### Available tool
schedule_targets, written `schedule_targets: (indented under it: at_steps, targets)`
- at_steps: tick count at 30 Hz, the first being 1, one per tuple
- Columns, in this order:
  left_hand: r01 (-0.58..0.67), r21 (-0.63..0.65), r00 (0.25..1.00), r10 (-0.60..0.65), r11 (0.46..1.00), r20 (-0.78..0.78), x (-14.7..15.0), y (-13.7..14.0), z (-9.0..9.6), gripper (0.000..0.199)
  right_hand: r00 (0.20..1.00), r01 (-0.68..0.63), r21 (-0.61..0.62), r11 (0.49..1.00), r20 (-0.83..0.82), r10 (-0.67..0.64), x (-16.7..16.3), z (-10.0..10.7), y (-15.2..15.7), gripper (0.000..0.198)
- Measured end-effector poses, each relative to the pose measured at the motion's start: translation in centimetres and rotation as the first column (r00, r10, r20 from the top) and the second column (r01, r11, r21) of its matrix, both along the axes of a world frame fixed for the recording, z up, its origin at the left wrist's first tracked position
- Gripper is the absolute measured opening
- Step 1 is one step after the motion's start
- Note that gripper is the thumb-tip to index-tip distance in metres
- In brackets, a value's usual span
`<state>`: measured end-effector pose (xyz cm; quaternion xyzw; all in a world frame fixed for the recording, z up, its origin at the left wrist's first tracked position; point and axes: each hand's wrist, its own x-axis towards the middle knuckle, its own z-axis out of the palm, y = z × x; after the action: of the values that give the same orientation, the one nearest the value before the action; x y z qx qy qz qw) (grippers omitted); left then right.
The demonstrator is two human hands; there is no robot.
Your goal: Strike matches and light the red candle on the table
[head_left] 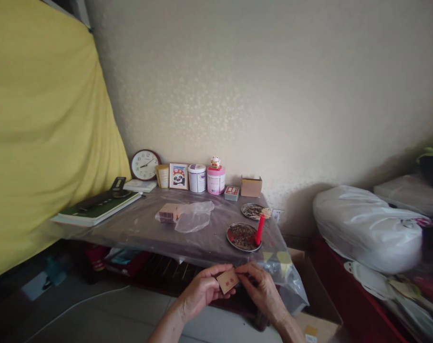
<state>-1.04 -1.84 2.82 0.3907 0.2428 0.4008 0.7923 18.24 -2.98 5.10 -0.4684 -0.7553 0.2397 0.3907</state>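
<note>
My left hand (pixel 204 287) grips a small brown cardboard matchbox (pixel 228 281) with red characters on its face, thumb along the top and fingers underneath. At the box's right end, my right hand (pixel 261 288) has its thumb and forefinger pinched together. A tiny dark tip shows by those fingertips, but what they pinch is too small to make out. Both hands are in front of the table's near edge. Just beyond them, a red candle (pixel 260 230) stands slightly tilted on a round metal plate (pixel 234 245) covered with dark burnt bits.
A second plate (pixel 250 206) holds burnt and pale sticks. On the plastic-covered table (pixel 130 233) lie a wrapped brown pack (pixel 169 213) and a green book (pixel 98 207). Clock (pixel 145 165), tins and picture frame line the wall. White bags (pixel 366 228) are at right.
</note>
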Motion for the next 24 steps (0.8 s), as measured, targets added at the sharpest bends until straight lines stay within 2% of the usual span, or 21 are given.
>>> schedule_targets:
  at_steps: [7,19,24]
  targets:
    - [-0.008,0.0,1.0,0.008,1.0,-0.03,0.09,-0.12,0.14,0.05,0.995,-0.077,0.008,0.997,0.062,0.076,0.24,-0.15,0.11,0.02]
    - [-0.016,-0.01,0.998,0.016,1.0,-0.059,0.31,0.22,-0.25,0.052,0.994,-0.064,0.012,0.998,0.092,0.062,0.33,-0.25,0.25,0.018]
    - [-0.002,0.001,0.997,0.002,1.0,-0.073,0.27,0.19,-0.14,0.051,0.993,-0.034,-0.032,0.999,0.112,0.037,0.58,-0.67,0.34,0.014]
